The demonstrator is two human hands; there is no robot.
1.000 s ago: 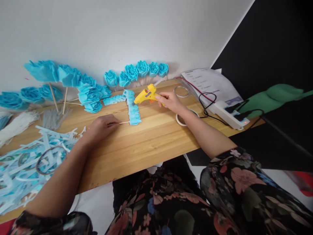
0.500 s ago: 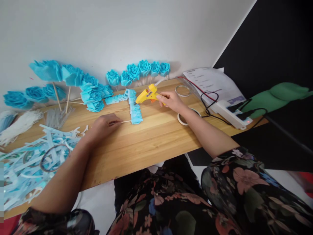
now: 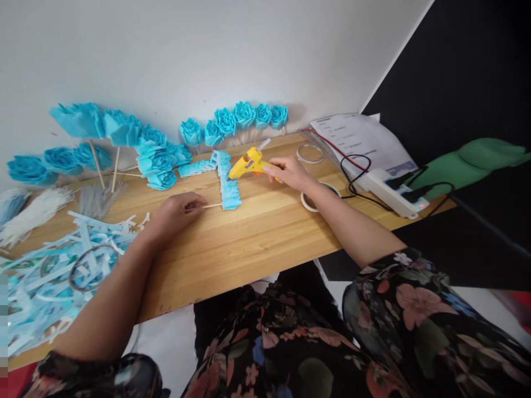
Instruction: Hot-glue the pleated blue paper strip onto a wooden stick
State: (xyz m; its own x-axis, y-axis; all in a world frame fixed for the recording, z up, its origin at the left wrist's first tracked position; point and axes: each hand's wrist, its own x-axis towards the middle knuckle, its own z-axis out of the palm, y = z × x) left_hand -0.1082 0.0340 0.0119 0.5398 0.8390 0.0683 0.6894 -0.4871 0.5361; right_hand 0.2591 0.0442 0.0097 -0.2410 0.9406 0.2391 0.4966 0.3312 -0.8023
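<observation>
A yellow glue gun is in my right hand, whose fingers wrap round its handle. The gun's nozzle points down and left at a pleated blue paper strip; whether it touches the paper I cannot tell. That strip lies bent on the table, one part running left and the other toward me. My left hand pinches a thin wooden stick, and the stick's far end meets the strip's near end. A clear glue stick pokes out of the gun's back.
Blue paper flowers on sticks line the wall. Paper scraps are heaped at left, near white stamens. Tape rolls lie right of the gun, before a power strip with black cords and paper sheets.
The glue gun has tilted nose-down and shifted slightly left and down along the pleated strip. My left hand and the stick have stayed nearly still.
</observation>
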